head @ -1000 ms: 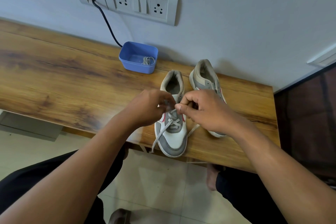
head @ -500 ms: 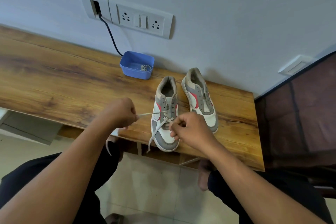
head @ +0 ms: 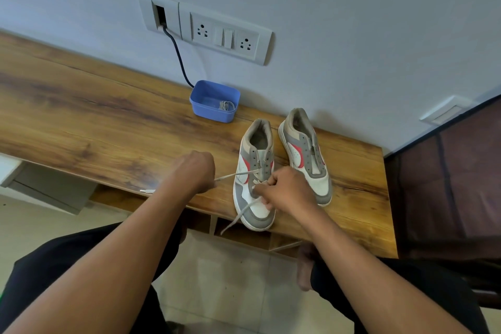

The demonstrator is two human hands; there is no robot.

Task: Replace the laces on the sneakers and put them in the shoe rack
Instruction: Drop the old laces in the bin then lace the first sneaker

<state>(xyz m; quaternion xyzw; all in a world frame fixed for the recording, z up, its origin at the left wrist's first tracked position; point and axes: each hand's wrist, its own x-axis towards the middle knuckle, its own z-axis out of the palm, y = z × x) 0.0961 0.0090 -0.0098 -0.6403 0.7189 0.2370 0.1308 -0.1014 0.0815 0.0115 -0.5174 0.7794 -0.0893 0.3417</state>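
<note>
Head view, task things: near sneaker [head: 257,215] stands centre-right of the frame at the front edge of the counter [head: 81,116], toe toward the viewer; second sneaker [head: 306,154] stands just beside it to the right, with no lace showing.
Lace [head: 235,174]: one strand runs taut leftward from the mid eyelets; the other trails over the toe and off the counter edge.
Left grip [head: 193,171]: fingers curled round the taut strand, left of the sneaker.
Right grip [head: 287,190]: fingers curled on the lower eyelets, apparently pinching the lace crossing.
Blue tub [head: 214,100]: upper centre, against the wall, holding a coiled lace [head: 226,105].
Shoe rack: not in view.
Risk: a hard leftward pull could drag the sneaker off the front edge if the right grip loosens.
Risk: uneven tension may leave the two strands unequal, or draw the short end out through an eyelet.
</note>
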